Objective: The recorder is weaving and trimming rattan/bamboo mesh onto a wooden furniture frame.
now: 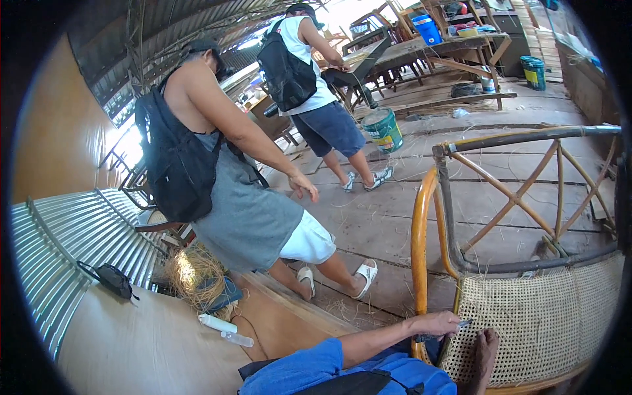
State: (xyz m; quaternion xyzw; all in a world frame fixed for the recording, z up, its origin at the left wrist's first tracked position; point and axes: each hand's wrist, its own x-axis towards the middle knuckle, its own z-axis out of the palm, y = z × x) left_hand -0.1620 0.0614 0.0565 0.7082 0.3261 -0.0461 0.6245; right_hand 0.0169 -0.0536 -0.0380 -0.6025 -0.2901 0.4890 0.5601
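My left hand (440, 324) reaches in from the left, closed around a small tool with a short, bluish metal tip (465, 323). The tip lies over the left edge of a woven cane seat panel (546, 316). Just right of it, my right hand (487, 342) rests on the open-weave cane with its fingers curled. Whatever those fingers pinch is too small to make out. The panel belongs to a chair frame of bent, varnished rattan (422, 243), with crossed rods (517, 199) in its back.
Two people with backpacks (178, 158) stand to the left and ahead. A green bucket (382, 131) stands on the plank floor, which has loose cane strands. A cluttered workbench (441, 49) is at the back. Left lie a cane coil (196, 273) and plastic bottles (218, 324).
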